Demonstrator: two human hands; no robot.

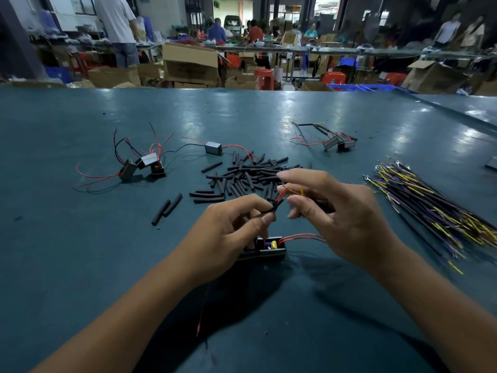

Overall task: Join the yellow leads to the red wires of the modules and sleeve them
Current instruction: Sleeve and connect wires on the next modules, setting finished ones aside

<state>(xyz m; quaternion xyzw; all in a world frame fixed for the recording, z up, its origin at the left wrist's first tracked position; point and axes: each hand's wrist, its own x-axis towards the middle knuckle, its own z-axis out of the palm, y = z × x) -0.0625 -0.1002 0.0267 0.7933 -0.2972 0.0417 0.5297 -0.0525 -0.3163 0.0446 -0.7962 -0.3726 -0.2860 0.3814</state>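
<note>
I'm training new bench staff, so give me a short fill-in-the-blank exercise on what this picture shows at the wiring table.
1. The left hand pinches a black ____ with a red wire coming out of it.
2. The bundle of yellow leads lies to the person's ____.
3. The module with the yellow part sits just below the ____ hand.
4. The table is ____ in colour.

Missing words: sleeve; right; left; blue-green
</note>
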